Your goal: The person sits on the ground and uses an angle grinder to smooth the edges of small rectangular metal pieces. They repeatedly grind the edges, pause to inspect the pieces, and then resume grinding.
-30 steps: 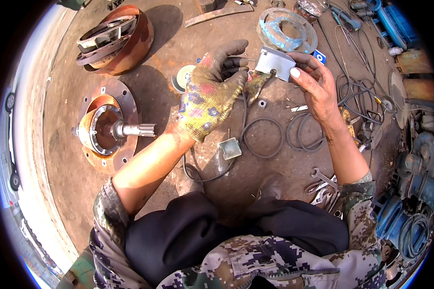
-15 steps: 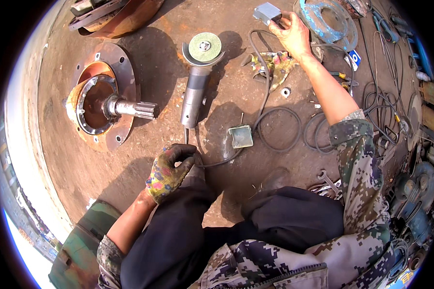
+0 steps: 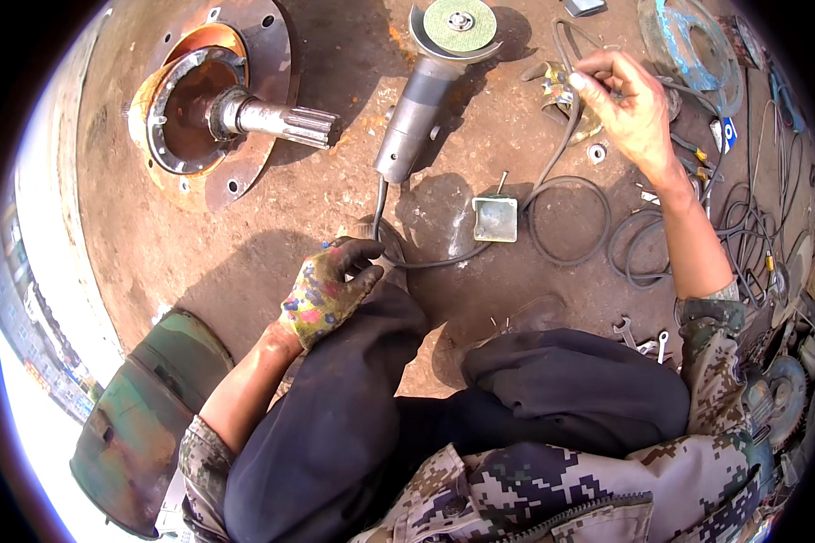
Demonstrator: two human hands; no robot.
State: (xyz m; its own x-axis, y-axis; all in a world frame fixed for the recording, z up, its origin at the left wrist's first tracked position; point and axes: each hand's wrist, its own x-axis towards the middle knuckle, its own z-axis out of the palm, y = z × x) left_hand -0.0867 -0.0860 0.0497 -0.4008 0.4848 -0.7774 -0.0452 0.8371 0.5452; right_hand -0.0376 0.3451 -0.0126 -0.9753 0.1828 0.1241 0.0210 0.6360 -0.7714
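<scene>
My gloved left hand (image 3: 329, 288) rests by my left knee, fingers loosely curled and apart, with nothing seen in it. My bare right hand (image 3: 630, 118) is over a black cord (image 3: 550, 184) and a patterned glove (image 3: 553, 85), its fingers bent but apart, holding nothing visible. An angle grinder (image 3: 414, 122) with a greenish disc lies in the middle, its cord passing near my left hand. A small open metal box (image 3: 494, 220) sits below a nut (image 3: 596, 154). A grey metal piece (image 3: 584, 7) lies at the top edge.
A rusty flanged housing with splined shaft (image 3: 282, 125) sits upper left. A green rusty drum piece (image 3: 149, 407) is lower left. A blue-painted ring (image 3: 720, 68) is upper right. Coiled cables (image 3: 743, 235), wrenches (image 3: 629, 333) and metal parts (image 3: 783, 407) line the right side.
My right hand has let go of the grey metal piece and come down nearer the glove. My left hand moved down from the middle to my knee, uncovering the grinder. The view has shifted.
</scene>
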